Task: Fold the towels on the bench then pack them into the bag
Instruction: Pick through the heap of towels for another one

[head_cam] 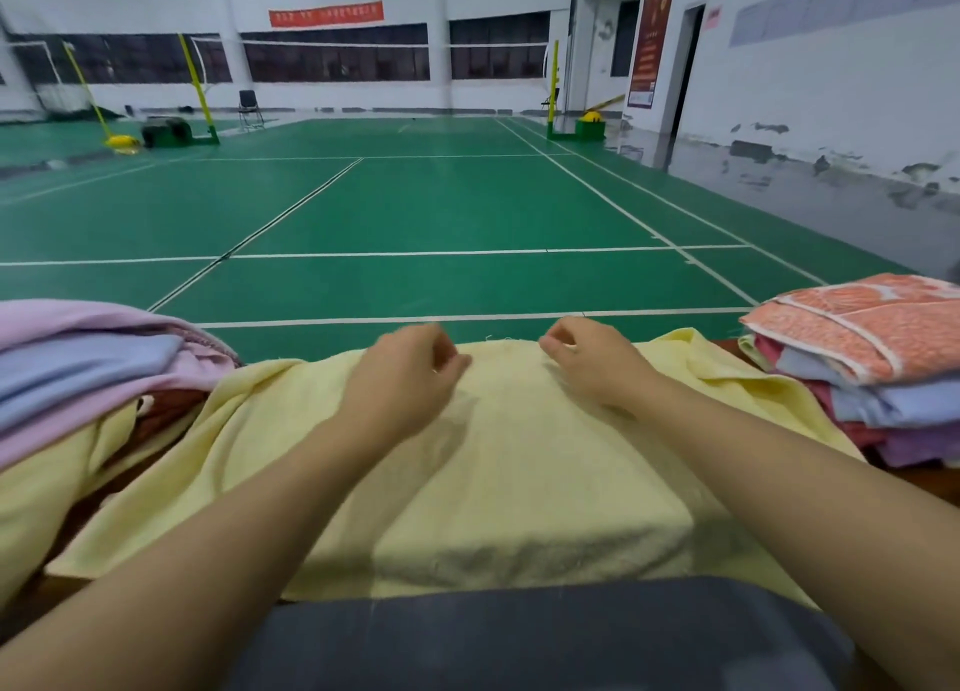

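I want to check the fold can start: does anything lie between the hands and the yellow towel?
Nothing visible does. The left hand and right hand are already at the yellow towel's far edge.

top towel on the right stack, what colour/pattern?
The top towel is orange with a white pattern and white border stripe, seen in the head view.

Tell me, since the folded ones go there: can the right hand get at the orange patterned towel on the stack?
Probably yes: the right hand is at the yellow towel's far edge, and the orange patterned towel lies uncovered atop the stack, nothing between.
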{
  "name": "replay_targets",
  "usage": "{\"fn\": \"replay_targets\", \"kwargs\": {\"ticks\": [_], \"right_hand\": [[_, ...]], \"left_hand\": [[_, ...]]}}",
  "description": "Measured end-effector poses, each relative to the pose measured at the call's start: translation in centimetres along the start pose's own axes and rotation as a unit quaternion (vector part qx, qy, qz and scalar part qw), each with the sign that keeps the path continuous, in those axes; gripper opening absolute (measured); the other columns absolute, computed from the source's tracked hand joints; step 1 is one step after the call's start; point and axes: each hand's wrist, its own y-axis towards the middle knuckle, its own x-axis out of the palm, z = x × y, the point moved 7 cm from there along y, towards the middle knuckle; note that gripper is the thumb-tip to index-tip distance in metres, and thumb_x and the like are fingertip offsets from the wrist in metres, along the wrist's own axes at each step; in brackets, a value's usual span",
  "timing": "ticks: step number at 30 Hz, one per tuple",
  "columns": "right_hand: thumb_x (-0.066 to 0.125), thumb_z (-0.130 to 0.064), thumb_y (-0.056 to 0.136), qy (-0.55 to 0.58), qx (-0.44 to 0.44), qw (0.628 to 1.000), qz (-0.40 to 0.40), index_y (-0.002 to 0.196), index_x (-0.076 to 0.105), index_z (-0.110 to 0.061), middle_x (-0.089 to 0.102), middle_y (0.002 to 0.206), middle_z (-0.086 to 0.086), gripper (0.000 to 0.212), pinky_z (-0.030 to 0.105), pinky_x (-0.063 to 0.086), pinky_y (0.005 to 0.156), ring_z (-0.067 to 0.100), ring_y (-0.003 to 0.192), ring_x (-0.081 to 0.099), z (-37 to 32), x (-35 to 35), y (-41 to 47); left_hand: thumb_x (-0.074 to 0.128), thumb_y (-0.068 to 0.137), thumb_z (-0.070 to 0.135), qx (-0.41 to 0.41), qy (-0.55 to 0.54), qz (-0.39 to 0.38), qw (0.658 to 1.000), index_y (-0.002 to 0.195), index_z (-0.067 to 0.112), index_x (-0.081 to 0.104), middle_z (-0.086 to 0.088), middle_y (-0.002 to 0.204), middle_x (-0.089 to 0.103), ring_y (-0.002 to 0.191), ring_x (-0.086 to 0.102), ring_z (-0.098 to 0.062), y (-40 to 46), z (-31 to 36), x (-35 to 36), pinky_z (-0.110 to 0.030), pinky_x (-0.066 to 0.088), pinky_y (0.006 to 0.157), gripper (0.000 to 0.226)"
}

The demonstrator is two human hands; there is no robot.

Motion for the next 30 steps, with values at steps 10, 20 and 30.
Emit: {"fn": "replay_targets", "kwargs": {"ticks": [10,20,30], "right_hand": [[0.045,-0.068,0.095,-0.005,0.052,0.996,-0.077,0.131,0.056,-0.029,0.062,0.135,-0.002,0.054,0.047,0.038,0.110,0.027,0.129,0.053,-2.2,4.7,3.6],[0.057,-0.059,0.093,-0.094,-0.013,0.995,0.018,0.110,0.069,-0.028,0.067,0.117,0.000,0.037,0.041,0.037,0.097,0.027,0.120,0.052,-1.0,2.7,3.3],[0.063,-0.049,0.094,-0.024,0.008,0.998,0.060,0.101,0.050,-0.027,0.060,0.082,-0.004,0.026,0.039,0.041,0.081,0.028,0.089,0.055,1.2,0.1,-0.8]], "left_hand": [[0.042,0.086,0.080,-0.078,0.098,-0.097,0.987,0.122,0.028,0.051,0.002,0.125,0.048,0.120,0.043,-0.023,-6.7,0.8,3.1,-0.039,0.038,0.102,0.064],[0.007,0.086,0.086,-0.050,0.147,-0.231,0.961,0.161,0.034,0.001,0.002,0.170,-0.008,0.156,-0.010,-0.018,-5.8,-1.6,5.6,-0.052,-0.004,0.125,0.092],[0.019,0.084,0.086,0.151,0.117,-0.274,0.943,0.160,0.042,0.012,0.015,0.169,0.006,0.154,0.006,-0.006,-2.1,-3.1,4.8,-0.034,0.004,0.127,0.088]]}}
